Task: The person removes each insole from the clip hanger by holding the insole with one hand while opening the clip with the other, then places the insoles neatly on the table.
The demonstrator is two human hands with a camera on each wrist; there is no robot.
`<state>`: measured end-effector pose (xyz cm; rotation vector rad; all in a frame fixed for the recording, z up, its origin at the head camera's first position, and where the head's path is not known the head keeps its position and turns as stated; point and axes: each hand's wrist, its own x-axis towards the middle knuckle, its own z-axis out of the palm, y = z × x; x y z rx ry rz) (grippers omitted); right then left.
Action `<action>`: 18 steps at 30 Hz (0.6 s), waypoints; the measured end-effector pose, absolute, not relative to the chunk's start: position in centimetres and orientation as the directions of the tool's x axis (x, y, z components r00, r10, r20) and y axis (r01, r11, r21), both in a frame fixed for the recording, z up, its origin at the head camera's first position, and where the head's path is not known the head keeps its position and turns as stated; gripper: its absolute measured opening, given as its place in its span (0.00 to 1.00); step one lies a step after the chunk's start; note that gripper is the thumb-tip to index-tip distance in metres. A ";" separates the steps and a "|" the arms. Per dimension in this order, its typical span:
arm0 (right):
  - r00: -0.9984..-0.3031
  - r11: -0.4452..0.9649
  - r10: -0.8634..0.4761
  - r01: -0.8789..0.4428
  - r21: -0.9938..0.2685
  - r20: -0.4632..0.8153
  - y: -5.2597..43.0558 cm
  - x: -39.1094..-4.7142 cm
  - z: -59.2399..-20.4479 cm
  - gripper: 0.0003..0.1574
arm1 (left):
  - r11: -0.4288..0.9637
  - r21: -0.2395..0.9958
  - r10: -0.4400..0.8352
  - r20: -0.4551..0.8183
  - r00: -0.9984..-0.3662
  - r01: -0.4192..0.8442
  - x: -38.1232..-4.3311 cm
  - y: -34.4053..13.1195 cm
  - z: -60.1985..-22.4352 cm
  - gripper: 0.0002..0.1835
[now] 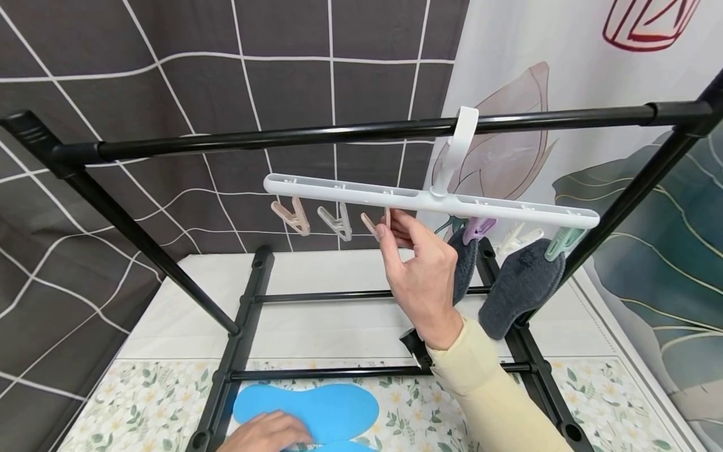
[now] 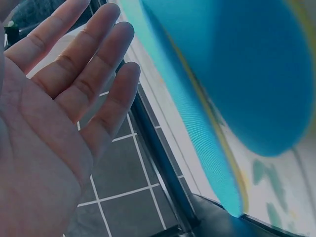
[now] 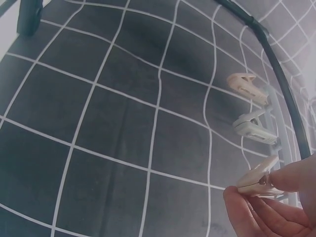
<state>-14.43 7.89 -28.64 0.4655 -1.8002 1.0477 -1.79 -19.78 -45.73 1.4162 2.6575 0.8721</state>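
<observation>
Bright blue foot-shaped insoles [image 1: 333, 402] lie nearest, on a worktop [image 1: 155, 402] covered in white and green-leaved floral cloth, one whole and another cut by the lower edge of the head view. Over their near left end is the left hand [image 1: 265, 433], its grip wide and loose with the fingers extended; whether it touches them I cannot tell. Just beyond the insoles runs the near crossbar [image 1: 327, 373] of a black tubular rack [image 1: 240, 314], whose left base rail stands beside them. From the right, a pale yellow sleeve [image 1: 503, 395] and a black wrist strap [image 1: 417, 347] pass across that crossbar. Farther up, the right hand [image 1: 420, 276] has a narrow grip, thumb and fingers pinching a pale beige plastic clip [image 1: 369, 225] under a long white plastic hanger [image 1: 350, 192] hooked over the rack's top bar. To the left of it hang a grey clip [image 1: 337, 221] and a pinkish-beige clip [image 1: 292, 216]. On the right, a purple clip [image 1: 478, 229] and a green clip [image 1: 560, 242] hold dark grey fuzzy insoles [image 1: 522, 289], the inner one partly behind the hand, with a cream clip [image 1: 516, 239] between. Behind everything hang a dark grey white-gridded sheet [image 1: 288, 94] and a pale, leaf-printed curtain [image 1: 649, 251].
</observation>
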 end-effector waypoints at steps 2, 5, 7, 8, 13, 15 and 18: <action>-0.460 0.558 0.131 -0.698 -0.449 0.878 7.9 -14.4 -28.7 0.16 | 0.461 0.476 0.767 0.212 -0.606 0.749 -2.0 -19.5 -45.3 0.13; -0.456 0.553 0.134 -0.702 -0.448 0.880 8.0 -14.2 -28.7 0.15 | 0.470 0.484 0.771 0.182 -0.610 0.738 -2.4 -19.2 -44.7 0.15; -0.454 0.543 0.136 -0.709 -0.450 0.880 8.1 -14.0 -28.7 0.15 | 0.464 0.470 0.781 0.184 -0.597 0.751 -2.8 -19.0 -44.5 0.17; -0.454 0.539 0.138 -0.711 -0.451 0.880 8.2 -13.9 -28.7 0.15 | 0.457 0.464 0.785 0.192 -0.590 0.759 -3.0 -19.0 -44.3 0.19; -0.453 0.515 0.151 -0.722 -0.461 0.879 8.7 -13.3 -28.7 0.15 | 0.499 0.442 0.769 0.169 -0.616 0.745 -3.8 -18.1 -43.2 0.25; -0.450 0.512 0.157 -0.724 -0.462 0.879 8.9 -13.1 -28.7 0.15 | 0.524 0.451 0.753 0.152 -0.640 0.723 -4.0 -17.6 -42.7 0.23; -0.446 0.520 0.168 -0.717 -0.464 0.879 9.5 -12.7 -28.7 0.15 | 0.556 0.453 0.731 0.135 -0.669 0.697 -4.4 -16.9 -42.1 0.19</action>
